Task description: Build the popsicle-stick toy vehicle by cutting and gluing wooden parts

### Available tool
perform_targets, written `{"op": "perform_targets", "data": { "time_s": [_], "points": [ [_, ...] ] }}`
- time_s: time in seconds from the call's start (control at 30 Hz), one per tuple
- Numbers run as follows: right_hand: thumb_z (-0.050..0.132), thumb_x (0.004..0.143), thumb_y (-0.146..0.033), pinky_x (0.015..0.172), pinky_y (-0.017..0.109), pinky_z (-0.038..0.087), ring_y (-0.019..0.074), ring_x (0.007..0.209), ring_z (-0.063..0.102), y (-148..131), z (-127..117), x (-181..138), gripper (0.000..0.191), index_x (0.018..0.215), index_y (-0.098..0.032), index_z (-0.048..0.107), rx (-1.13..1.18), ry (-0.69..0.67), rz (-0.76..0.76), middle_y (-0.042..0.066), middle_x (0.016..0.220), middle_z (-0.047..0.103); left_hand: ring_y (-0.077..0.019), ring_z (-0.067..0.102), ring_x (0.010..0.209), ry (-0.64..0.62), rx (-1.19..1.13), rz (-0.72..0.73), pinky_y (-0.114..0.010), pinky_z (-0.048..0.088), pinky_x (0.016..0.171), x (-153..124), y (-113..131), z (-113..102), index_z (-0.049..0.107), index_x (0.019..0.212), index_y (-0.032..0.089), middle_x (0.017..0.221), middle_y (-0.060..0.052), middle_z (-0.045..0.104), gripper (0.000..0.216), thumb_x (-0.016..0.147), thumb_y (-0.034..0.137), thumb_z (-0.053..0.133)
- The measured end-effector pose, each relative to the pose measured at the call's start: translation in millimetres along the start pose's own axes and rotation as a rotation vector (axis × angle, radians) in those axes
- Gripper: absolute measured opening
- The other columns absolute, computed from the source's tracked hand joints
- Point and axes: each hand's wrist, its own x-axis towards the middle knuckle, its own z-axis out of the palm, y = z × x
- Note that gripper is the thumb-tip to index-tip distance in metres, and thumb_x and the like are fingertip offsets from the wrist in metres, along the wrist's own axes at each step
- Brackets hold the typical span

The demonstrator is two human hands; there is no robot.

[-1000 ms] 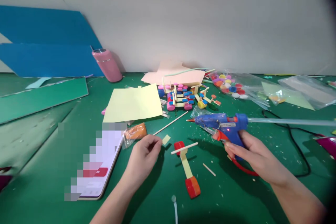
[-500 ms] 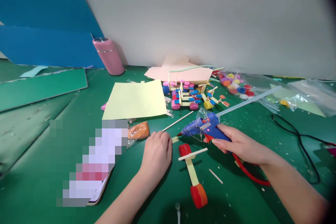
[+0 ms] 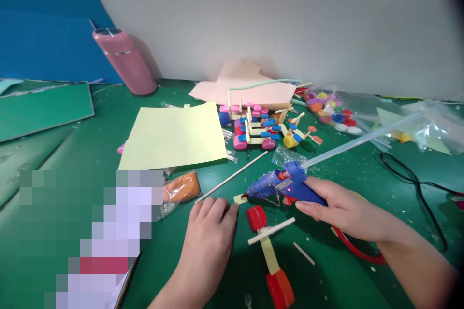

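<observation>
My right hand (image 3: 344, 210) grips a blue hot glue gun (image 3: 275, 186), its red light lit and a long clear glue stick (image 3: 362, 140) in its back. The gun's nozzle touches or sits just over the end of a short pale-yellow strip (image 3: 239, 199). My left hand (image 3: 210, 236) is closed, pressing the strip's other end to the table; the fingers hide most of it. Below the nozzle lies a pale strip with a red cap (image 3: 256, 217) near one end and a red-orange roll (image 3: 280, 288) at the other; a white stick (image 3: 271, 231) crosses it.
Behind the hands are a yellow sheet (image 3: 174, 135), small stick models (image 3: 257, 130), a bag of colourful caps (image 3: 333, 111) and a pink bottle (image 3: 125, 60). Orange clay (image 3: 182, 187), a thin stick (image 3: 232, 176) and a blurred-out phone lie left. A black cable (image 3: 416, 188) runs right.
The view has shifted, so things on the table sit differently in the picture. The glue gun's nozzle has come down to the strip's end; my left hand still presses the strip.
</observation>
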Motion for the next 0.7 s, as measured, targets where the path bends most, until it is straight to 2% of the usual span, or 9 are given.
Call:
{"op": "perform_targets", "data": {
  "time_s": [0.13,0.4,0.7],
  "points": [
    [0.048,0.086,-0.043,0.069,0.025,0.045,0.0161,0.078,0.055,-4.9,-0.9,2.2,0.028,0.105,-0.026,0.055,-0.067,-0.021,-0.024,-0.001,0.094,0.061,-0.0204,0.048,0.065,-0.036,0.110,0.038,-0.035,0.043,0.059,0.1,0.9,1.7,0.065,0.095,0.012,0.075,-0.008,0.058,0.025,0.081,0.008,0.045],
    [0.045,0.086,-0.043,0.066,0.027,0.046,0.0175,0.076,0.056,-6.9,-0.9,5.2,0.024,0.089,-0.022,0.055,-0.149,-0.040,-0.035,0.001,0.090,0.061,-0.0198,0.049,0.066,-0.088,0.161,0.026,-0.034,0.042,0.061,-0.7,0.8,2.2,0.064,0.097,0.016,0.075,-0.006,0.056,0.024,0.081,0.011,0.048],
    [0.044,0.087,-0.044,0.071,0.028,0.046,0.0179,0.083,0.056,-9.6,4.9,10.4,0.024,0.094,-0.023,0.054,-0.095,-0.052,-0.045,0.000,0.099,0.061,-0.0197,0.051,0.060,-0.091,0.244,0.081,-0.034,0.042,0.059,0.6,3.3,-0.6,0.066,0.098,0.012,0.065,-0.004,0.058,0.028,0.071,0.008,0.057]
  ]
}}
